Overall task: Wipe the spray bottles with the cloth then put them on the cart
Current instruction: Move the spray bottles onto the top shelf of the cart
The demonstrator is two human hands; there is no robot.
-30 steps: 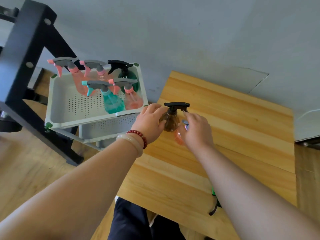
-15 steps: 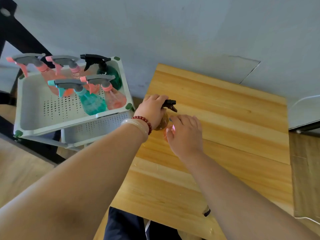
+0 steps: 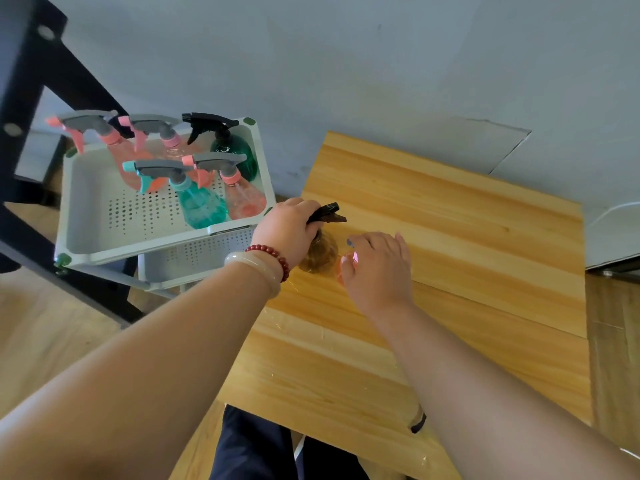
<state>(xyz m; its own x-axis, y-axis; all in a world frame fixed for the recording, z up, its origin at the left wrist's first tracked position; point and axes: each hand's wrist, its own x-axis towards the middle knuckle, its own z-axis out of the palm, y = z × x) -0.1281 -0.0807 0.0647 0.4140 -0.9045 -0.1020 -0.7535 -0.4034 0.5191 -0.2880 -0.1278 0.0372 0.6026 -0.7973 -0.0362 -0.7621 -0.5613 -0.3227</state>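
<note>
My left hand point(image 3: 291, 230) now grips the brown bottle point(image 3: 320, 252) by the neck; a second ago it only touched it. My right hand point(image 3: 379, 268) covers the pink bottle point(image 3: 351, 259), and I cannot tell if it grips. Both bottles stand near the table point(image 3: 450, 237) edge, just beside the cart point(image 3: 97, 216), which has room left. I see no cloth.

Left hand point(image 3: 289, 230) grips brown bottle point(image 3: 320, 252) on table point(image 3: 450, 237); right hand point(image 3: 379, 268) holds pink bottle point(image 3: 341, 271) beside it.
</note>
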